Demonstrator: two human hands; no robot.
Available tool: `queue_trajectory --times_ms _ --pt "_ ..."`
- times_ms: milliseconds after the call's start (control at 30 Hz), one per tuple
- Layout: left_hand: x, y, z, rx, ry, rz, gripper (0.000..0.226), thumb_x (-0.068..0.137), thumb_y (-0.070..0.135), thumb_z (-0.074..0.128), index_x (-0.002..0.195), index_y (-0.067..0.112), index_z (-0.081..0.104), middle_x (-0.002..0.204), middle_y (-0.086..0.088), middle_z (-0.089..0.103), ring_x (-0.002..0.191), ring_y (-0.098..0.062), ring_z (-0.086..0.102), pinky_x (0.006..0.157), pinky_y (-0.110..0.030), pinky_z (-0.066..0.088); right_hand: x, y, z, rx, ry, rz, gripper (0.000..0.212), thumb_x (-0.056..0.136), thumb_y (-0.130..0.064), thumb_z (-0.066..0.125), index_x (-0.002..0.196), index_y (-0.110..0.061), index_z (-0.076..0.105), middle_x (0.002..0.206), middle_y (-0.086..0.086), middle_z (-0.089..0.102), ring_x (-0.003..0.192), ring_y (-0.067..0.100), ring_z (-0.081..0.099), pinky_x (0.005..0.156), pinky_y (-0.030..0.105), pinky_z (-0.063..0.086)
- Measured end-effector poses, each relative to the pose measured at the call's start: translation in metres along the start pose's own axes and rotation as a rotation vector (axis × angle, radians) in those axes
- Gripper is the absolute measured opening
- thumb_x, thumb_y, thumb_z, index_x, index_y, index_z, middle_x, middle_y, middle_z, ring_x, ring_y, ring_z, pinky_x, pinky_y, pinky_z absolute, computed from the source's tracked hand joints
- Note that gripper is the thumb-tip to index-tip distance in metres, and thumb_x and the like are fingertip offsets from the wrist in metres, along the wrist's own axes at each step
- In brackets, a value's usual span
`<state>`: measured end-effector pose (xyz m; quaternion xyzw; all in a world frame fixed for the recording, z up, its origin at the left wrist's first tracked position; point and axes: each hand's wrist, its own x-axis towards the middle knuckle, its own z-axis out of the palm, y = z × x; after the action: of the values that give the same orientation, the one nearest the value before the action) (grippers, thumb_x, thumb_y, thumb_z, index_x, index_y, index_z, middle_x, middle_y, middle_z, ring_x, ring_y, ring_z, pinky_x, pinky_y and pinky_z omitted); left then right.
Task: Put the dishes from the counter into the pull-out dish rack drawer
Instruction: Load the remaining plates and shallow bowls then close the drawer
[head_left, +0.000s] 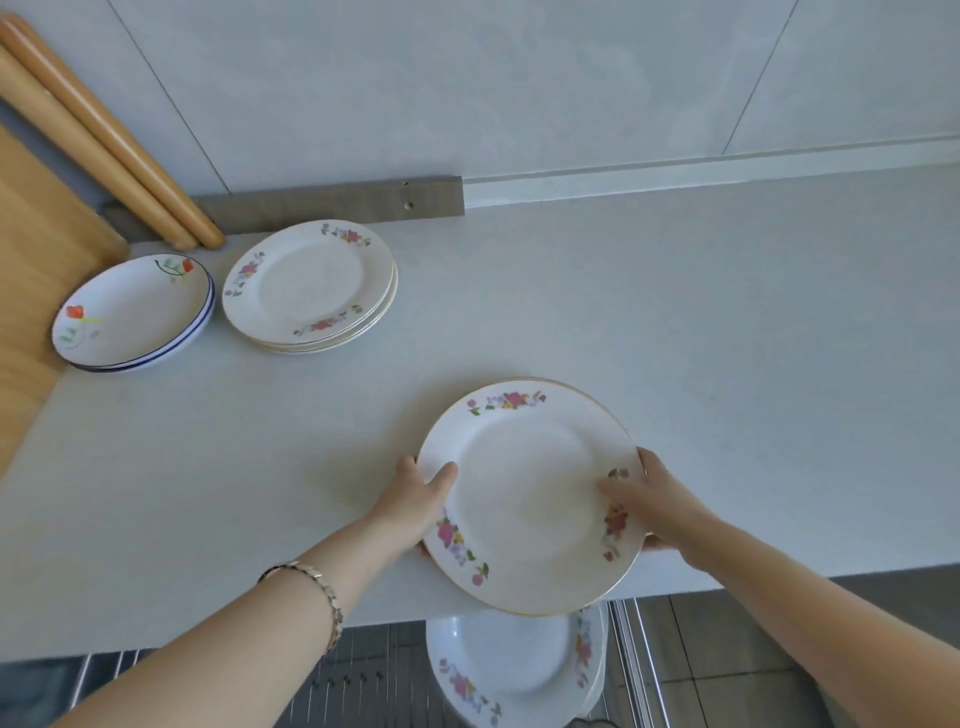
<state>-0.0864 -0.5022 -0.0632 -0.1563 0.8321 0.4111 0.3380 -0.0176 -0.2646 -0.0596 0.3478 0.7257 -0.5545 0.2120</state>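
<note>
Pale counter (675, 338) beneath white tiled wall (467, 78)

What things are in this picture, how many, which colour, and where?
held plate: one, white with flowers, above the counter front edge
plate stack: several, white with flowers, back of counter
blue-rimmed dishes: stacked, white, far left on counter
drawer plates: stacked, white with flowers, below counter
wooden rods: two, tan, against left wall
wooden board: one, tan, left edge
left hand: one, grips held plate's left rim
right hand: one, grips its right rim
</note>
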Motion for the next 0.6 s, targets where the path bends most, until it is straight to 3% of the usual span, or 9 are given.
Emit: queue_trajectory --times_ms 133,233,333,400,600 --pt "0.001 -0.002 0.012 0.107 0.049 0.035 0.054 0.094 0.037 0.042 0.132 0.003 0.024 0.091 -0.007 0.055 0.076 -0.025 0.059 0.07 -0.034 0.049 0.008 -0.003 0.007 -0.225 0.149 -0.052 0.04 0.09 -0.028 0.044 0.125 -0.01 0.035 0.082 0.002 0.054 0.08 0.027 0.058 0.062 0.031 0.048" --pt "-0.005 -0.006 0.013 0.156 0.073 0.038 0.052 0.095 0.032 0.038 0.133 -0.001 0.022 0.073 -0.002 0.048 0.06 -0.017 0.052 0.056 -0.03 0.043 0.005 0.004 0.015 -0.279 0.21 -0.057 0.042 0.092 -0.026 0.041 0.126 -0.003 0.037 0.088 0.008 0.054 0.083 0.029 0.054 0.067 0.032 0.041" --pt "-0.019 -0.018 0.005 0.143 0.041 0.053 0.05 0.094 0.034 0.04 0.128 0.0 0.026 0.08 -0.008 0.056 0.073 -0.028 0.064 0.064 -0.039 0.057 -0.006 0.018 0.022 -0.309 0.227 -0.07 0.034 0.092 -0.028 0.041 0.117 -0.004 0.042 0.086 0.008 0.054 0.082 0.028 0.052 0.066 0.032 0.039" --pt "-0.033 -0.031 -0.006 0.103 0.004 0.055 0.045 0.092 0.034 0.044 0.121 0.003 0.029 0.086 -0.011 0.06 0.078 -0.031 0.068 0.069 -0.046 0.06 -0.018 0.026 0.03 -0.334 0.215 -0.088 0.026 0.091 -0.028 0.042 0.105 -0.007 0.046 0.081 0.008 0.055 0.079 0.027 0.054 0.068 0.035 0.045" --pt "-0.077 -0.097 -0.053 0.131 -0.044 0.097 0.034 0.085 0.035 0.052 0.108 0.012 0.043 0.09 -0.006 0.065 0.074 -0.018 0.068 0.054 -0.032 0.059 -0.087 0.036 0.074 -0.35 0.193 -0.174 0.036 0.093 -0.035 0.043 0.119 -0.011 0.042 0.081 0.001 0.056 0.077 0.024 0.056 0.058 0.029 0.039"
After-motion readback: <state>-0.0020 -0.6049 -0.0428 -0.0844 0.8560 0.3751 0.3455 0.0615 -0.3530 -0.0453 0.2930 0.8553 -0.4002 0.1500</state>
